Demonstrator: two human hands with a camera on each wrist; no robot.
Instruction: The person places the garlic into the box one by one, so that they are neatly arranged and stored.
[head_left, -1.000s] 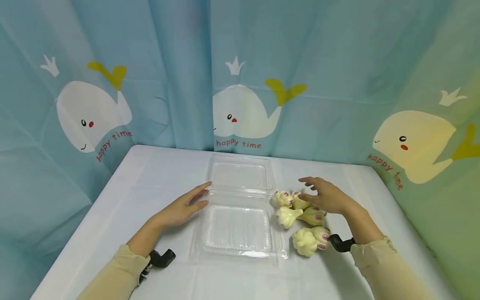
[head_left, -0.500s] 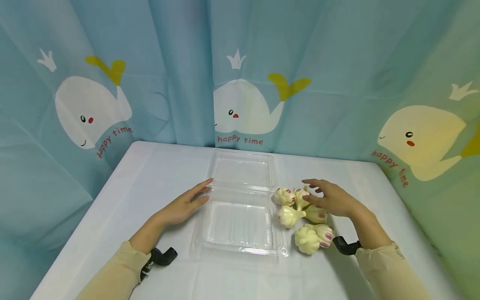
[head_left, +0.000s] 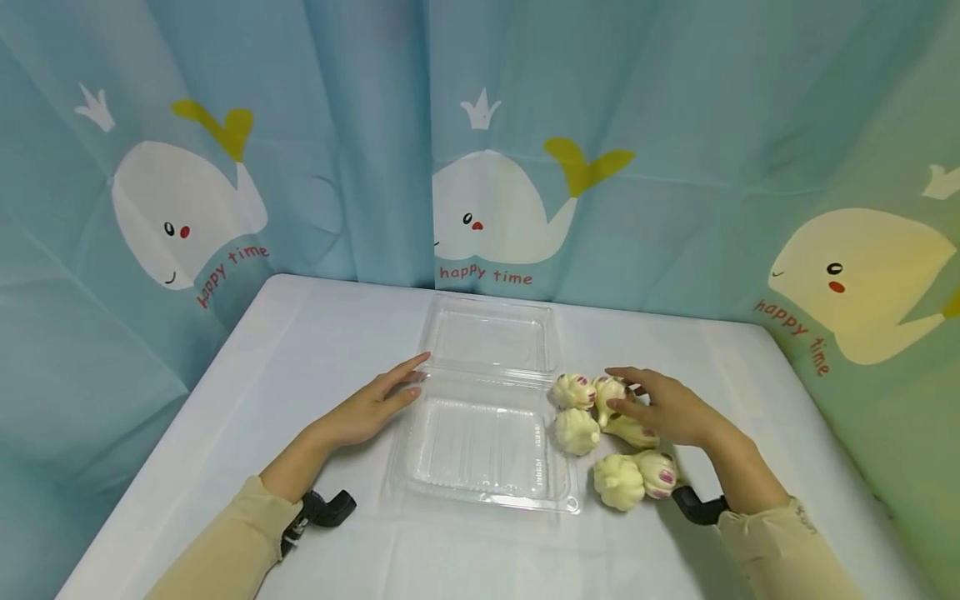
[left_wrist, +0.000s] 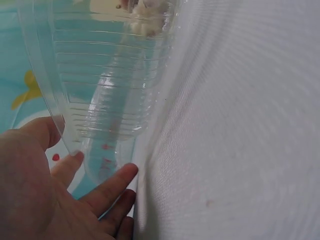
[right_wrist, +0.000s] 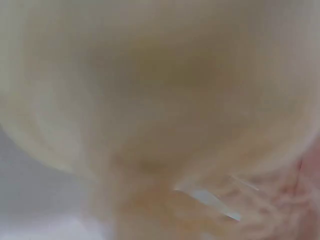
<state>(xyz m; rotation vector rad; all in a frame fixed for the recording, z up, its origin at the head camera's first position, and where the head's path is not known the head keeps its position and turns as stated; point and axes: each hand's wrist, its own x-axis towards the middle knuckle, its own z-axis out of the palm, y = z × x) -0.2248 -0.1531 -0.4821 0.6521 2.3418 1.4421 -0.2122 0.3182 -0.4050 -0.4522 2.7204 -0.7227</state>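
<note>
A clear plastic clamshell box (head_left: pixel 480 446) lies unfolded on the table, its lid (head_left: pixel 491 333) toward the back. My left hand (head_left: pixel 367 410) is at the box's left side, fingers nearly straight; in the left wrist view its thumb and fingertips meet the clear rim. Several garlic bulbs, cream with purple patches, are grouped right of the box. Over the back of that group, my right hand (head_left: pixel 667 408) has index finger and thumb around one garlic bulb (head_left: pixel 606 390). Another garlic bulb (right_wrist: pixel 165 75), close and blurred, fills most of the right wrist view.
Two garlic bulbs (head_left: pixel 619 482) sit near the box's front right corner. One more bulb (head_left: pixel 576 432) lies against the box's right edge. White cloth covers the table (head_left: pixel 322 325); a blue curtain (head_left: pixel 375 150) with whales hangs behind it.
My right hand has come lower onto the garlic, its finger and thumb now around a bulb. The bulb beside the box has turned. The left hand stays at the box.
</note>
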